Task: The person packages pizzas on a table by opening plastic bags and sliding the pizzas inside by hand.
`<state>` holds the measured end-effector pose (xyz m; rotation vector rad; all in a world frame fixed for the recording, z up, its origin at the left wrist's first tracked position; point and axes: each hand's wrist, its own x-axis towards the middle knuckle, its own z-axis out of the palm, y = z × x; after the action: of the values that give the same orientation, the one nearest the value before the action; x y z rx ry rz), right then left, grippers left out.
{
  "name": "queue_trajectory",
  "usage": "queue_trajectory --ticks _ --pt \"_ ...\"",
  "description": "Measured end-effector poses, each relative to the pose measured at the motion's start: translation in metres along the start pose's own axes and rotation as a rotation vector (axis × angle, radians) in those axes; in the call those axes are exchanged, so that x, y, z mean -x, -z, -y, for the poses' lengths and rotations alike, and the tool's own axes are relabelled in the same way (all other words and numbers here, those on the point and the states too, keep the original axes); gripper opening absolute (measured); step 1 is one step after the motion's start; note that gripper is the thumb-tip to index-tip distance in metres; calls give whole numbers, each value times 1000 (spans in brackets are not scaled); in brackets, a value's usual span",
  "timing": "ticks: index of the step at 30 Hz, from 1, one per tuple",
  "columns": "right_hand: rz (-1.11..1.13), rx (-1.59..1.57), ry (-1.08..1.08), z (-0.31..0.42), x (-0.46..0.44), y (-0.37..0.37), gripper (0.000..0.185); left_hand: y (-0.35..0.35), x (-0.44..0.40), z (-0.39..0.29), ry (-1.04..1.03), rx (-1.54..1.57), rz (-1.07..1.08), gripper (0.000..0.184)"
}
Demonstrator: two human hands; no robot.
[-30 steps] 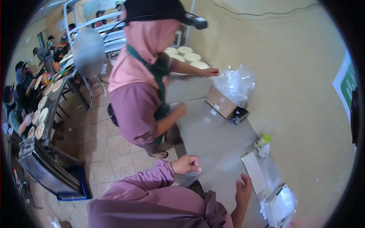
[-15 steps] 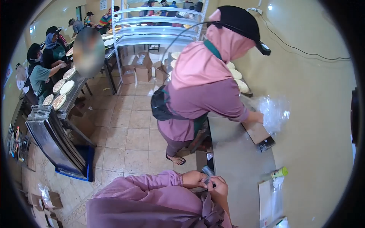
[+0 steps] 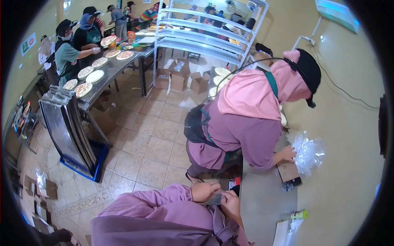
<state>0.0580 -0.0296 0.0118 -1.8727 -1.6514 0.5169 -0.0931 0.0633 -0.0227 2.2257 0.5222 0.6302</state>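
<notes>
In front of my chest, over the left edge of the grey table (image 3: 269, 197), both my hands are close together. My left hand (image 3: 205, 191) is closed, with thumb and fingers pinched on a piece of thin, greyish see-through plastic (image 3: 216, 199). My right hand (image 3: 231, 204) is also closed, gripping the other side of that plastic. The plastic is small and partly covered by my fingers, so its exact kind is unclear.
A co-worker (image 3: 254, 119) leans over the table ahead, one hand near clear plastic wrap (image 3: 308, 156) and a cardboard box (image 3: 288, 171). A green-capped bottle (image 3: 299, 214) lies at right. Upright trays (image 3: 67, 131) stand left; behind are a white rack (image 3: 205, 45) and round pizza bases (image 3: 95, 76).
My view has shifted, so the room sits lower and further right. My hands have drawn slightly apart, with the plastic between them. The co-worker's hand has lifted with fingers spread beside the wrap.
</notes>
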Motion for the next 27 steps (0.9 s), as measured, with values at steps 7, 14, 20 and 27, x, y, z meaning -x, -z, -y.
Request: queue_trajectory --ticks 7,14,20,27 --pt "-28 -32 77 -20 -10 13 39 12 0 -5 -54 -138 145 17" --pt "-166 -252 -116 -41 14 46 41 -12 9 11 313 -370 307 41" --pt "-270 47 -9 -84 58 64 39 -26 -3 -24 246 -135 259 50" --pt "-269 -68 -215 -110 122 98 21 -71 -36 -31 -53 -69 221 44"
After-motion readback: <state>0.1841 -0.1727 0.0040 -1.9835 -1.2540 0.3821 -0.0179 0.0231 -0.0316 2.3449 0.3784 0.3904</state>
